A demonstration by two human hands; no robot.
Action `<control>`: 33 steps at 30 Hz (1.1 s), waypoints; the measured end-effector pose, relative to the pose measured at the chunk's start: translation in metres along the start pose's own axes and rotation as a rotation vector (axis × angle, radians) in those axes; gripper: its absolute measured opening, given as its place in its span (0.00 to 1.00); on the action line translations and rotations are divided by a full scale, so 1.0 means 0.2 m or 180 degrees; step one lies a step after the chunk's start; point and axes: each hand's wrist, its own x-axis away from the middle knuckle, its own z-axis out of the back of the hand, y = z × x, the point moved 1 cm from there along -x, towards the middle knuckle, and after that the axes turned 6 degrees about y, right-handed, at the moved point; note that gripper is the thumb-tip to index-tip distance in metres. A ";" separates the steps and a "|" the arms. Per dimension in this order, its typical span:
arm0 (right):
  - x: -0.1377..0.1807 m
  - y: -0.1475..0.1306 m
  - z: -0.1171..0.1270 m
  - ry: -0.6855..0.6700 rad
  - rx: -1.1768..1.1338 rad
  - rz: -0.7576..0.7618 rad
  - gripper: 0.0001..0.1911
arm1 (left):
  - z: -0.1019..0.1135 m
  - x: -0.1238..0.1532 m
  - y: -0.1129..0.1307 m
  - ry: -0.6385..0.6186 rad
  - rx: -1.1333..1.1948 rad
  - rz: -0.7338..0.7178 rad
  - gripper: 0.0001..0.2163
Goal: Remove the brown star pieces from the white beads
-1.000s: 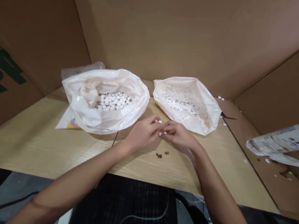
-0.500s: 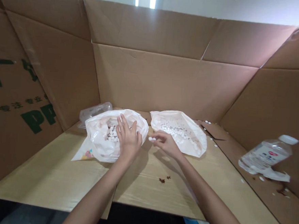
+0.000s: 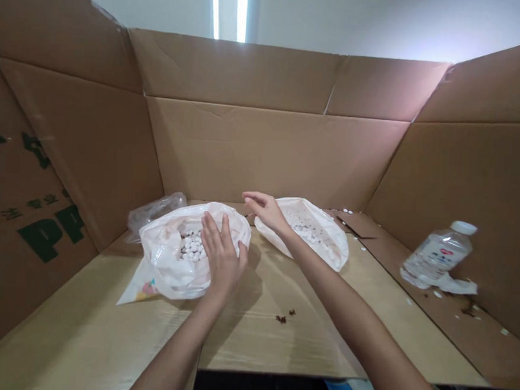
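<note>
My left hand (image 3: pixel 224 255) lies with fingers spread on the right side of an open white plastic bag (image 3: pixel 161 265). Inside its mouth, many small white balls (image 3: pixel 193 247) are visible beside my fingers. My right hand (image 3: pixel 265 210) is raised between the two bags, just in front of the left edge of a second white bag (image 3: pixel 330 244). Its fingers point left and are slightly bent and apart. I see nothing between them, though the palm side is hidden. The second bag lies open with white balls and dark specks in it.
At the right, a clear bottle with a white cap (image 3: pixel 440 255) stands tilted beside torn white material (image 3: pixel 456 285). Crumpled clear plastic (image 3: pixel 154 214) lies behind the left bag. Brown bits (image 3: pixel 281 319) lie on the tabletop (image 3: pixel 241 342). Cardboard walls (image 3: pixel 254 153) surround the work area.
My right hand has risen and moved away from the tabletop. The white balls that showed at its fingertips are no longer visible there. My left hand stays on the bag; the view has shifted.
</note>
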 end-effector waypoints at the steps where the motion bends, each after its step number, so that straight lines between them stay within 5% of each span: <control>1: 0.01 0.03 0.06 0.0115 0.0216 -0.0047 0.18 | -0.01 0.00 0.00 -0.0008 0.0019 -0.0025 0.37; 8: 0.12 0.35 0.47 0.0094 0.1688 -0.0979 0.15 | -0.05 0.03 0.00 -0.0265 0.0219 -0.0432 0.34; 12: 0.16 0.50 0.59 -0.0187 0.2504 -0.1339 0.14 | -0.08 0.06 0.01 -0.0393 0.0187 -0.0910 0.32; 23: 0.15 0.62 0.54 -0.0561 0.3177 -0.1212 0.19 | -0.13 0.12 0.04 -0.1109 0.0428 -0.1719 0.25; 28: 0.12 0.63 0.50 -0.0541 0.3196 -0.1171 0.13 | -0.14 0.17 0.08 -0.2221 0.0821 -0.1864 0.16; 33: 0.11 0.63 0.49 -0.0333 0.3114 -0.1056 0.08 | -0.14 0.18 0.09 -0.3077 0.1039 -0.1523 0.10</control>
